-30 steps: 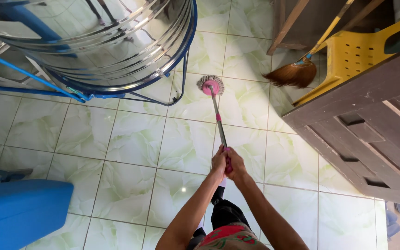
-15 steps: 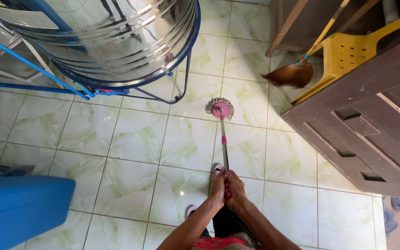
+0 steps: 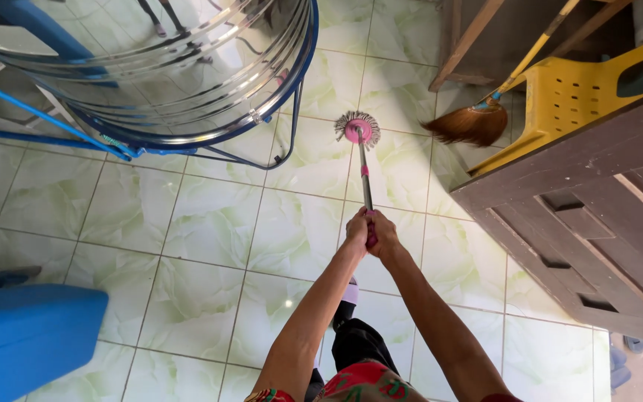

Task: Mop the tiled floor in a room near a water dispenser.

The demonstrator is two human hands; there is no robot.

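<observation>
Left hand (image 3: 356, 232) and right hand (image 3: 383, 237) clench the mop handle (image 3: 366, 186) together. Mop head (image 3: 357, 129) rests on the tiled floor (image 3: 210, 223) at 12 o'clock from both hands: pink disc, grey fringe.

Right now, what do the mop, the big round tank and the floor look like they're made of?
Mop: pink plastic-looking disc with a grey fringe, probably fibre; slim pole with a metallic sheen. Both hands, left hand and right hand, grip its pink end. Tank: polished metal, mirror-like reflections. Floor: glossy pale-green marbled tiles, likely ceramic.
</observation>
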